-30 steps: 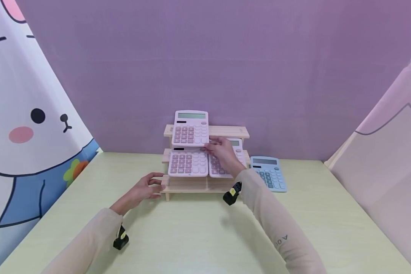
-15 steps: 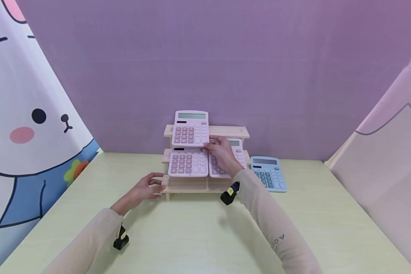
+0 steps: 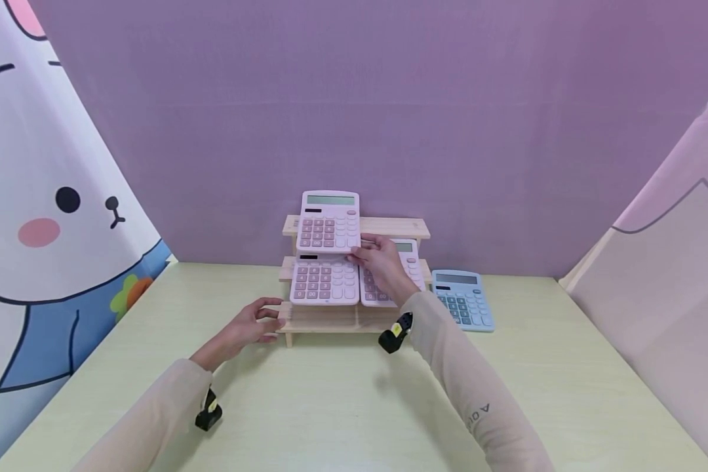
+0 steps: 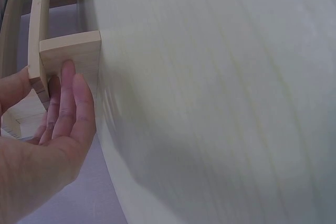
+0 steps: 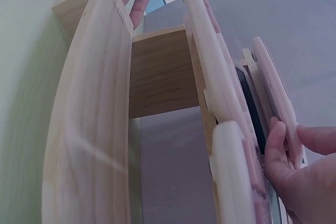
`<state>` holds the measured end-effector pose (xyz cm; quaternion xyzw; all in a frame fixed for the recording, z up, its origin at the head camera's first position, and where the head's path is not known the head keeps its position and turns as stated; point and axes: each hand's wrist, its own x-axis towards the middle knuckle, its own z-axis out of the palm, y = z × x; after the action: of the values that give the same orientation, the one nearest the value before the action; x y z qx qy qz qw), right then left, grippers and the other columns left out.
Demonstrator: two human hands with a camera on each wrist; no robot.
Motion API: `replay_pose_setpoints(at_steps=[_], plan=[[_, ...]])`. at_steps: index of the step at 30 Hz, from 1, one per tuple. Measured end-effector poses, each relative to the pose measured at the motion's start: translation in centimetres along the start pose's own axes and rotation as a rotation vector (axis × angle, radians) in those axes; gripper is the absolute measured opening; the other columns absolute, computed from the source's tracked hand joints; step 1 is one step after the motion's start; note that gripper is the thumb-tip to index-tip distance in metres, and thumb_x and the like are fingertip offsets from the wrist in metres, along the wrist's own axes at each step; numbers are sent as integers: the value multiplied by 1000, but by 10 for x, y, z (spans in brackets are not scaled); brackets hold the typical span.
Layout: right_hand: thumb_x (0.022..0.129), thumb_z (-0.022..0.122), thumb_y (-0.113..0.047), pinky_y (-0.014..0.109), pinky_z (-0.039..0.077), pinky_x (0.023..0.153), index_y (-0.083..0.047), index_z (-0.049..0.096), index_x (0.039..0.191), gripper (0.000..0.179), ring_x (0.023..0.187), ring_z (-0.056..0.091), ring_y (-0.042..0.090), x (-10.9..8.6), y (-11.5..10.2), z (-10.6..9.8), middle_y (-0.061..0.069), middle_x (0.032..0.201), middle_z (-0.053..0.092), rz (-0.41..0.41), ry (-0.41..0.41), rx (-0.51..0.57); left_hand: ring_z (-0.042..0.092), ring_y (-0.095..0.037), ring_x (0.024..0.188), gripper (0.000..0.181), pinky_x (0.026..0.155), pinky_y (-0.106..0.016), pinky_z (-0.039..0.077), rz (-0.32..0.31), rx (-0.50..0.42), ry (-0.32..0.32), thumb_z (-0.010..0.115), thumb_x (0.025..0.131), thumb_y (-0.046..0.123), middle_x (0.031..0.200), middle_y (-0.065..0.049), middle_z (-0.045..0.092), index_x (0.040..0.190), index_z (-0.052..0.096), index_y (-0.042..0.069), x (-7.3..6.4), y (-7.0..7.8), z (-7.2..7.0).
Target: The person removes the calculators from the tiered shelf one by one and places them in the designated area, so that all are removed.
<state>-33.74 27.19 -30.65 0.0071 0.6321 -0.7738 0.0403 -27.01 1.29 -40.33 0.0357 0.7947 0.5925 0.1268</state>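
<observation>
A three-tier wooden rack holds several calculators. On its top tier, at the left, leans a pink calculator; my right hand pinches its lower right corner between thumb and fingers, as the right wrist view shows on the calculator's edge. Side by side on the middle tier lean a second pink calculator and a third pink calculator, the third partly hidden behind my right hand. My left hand grips the left end of the bottom tier, thumb on one face of the board, fingers curled around the other.
A light blue calculator leans or lies just right of the rack on the pale table. Behind stands a purple backdrop. A cartoon-printed cloth borders the left side, a pale cloth the right.
My right wrist and forearm have shifted slightly left while the fingers stay at the top calculator's corner. The left hand, rack and calculators look unmoved.
</observation>
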Motion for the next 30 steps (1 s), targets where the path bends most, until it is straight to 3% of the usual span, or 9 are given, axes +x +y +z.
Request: replay_pose_setpoints(at_steps=[30], plan=[[83,56,9,24,52,83,-1,49,122,41,78,61,13,-1,3,4,10,103,59,-5,59,82,57,-13,88,58,82,-37,54,13,2,0,59,87,9,123,-21,46,137,29,3,0,-1,0]])
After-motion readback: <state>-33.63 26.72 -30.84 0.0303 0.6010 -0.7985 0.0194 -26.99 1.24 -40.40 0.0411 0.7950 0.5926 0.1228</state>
